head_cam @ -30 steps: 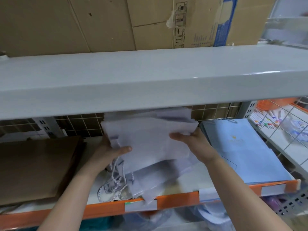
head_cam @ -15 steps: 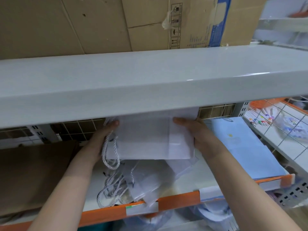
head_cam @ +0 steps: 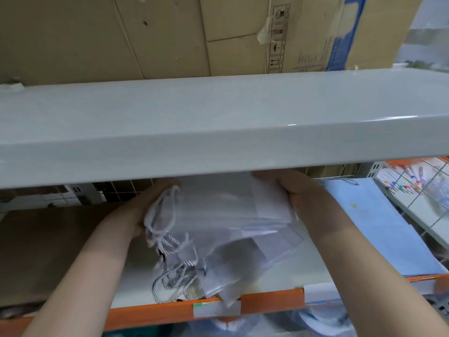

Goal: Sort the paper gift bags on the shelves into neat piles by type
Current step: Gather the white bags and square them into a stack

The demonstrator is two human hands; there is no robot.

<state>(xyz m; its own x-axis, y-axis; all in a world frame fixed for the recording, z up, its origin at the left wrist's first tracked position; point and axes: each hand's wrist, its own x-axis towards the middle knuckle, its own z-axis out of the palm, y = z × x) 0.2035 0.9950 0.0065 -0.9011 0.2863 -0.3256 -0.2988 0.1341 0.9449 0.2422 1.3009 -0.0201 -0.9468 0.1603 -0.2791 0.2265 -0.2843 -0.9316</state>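
Observation:
A stack of white paper gift bags [head_cam: 218, 205] with white cord handles is held between both hands, just under the front lip of the upper shelf. My left hand [head_cam: 141, 210] grips its left end where the cords loop out. My right hand [head_cam: 298, 198] grips its right end, fingertips hidden by the shelf lip. More white bags [head_cam: 243, 261] lie loosely below, their grey cords [head_cam: 175, 283] tangled near the front edge. A light blue bag [head_cam: 374, 229] lies flat to the right. Brown bags [head_cam: 53, 251] lie flat to the left.
The grey upper shelf [head_cam: 218, 122] overhangs the hands and carries cardboard boxes [head_cam: 170, 35]. The lower shelf has an orange front rail [head_cam: 269, 305] with a label. A wire grid [head_cam: 121, 190] backs the shelf. Coloured pens [head_cam: 401, 183] show at far right.
Both hands have lifted the white stack and pushed it further back under the upper shelf. The stack now tilts, with its left end lower.

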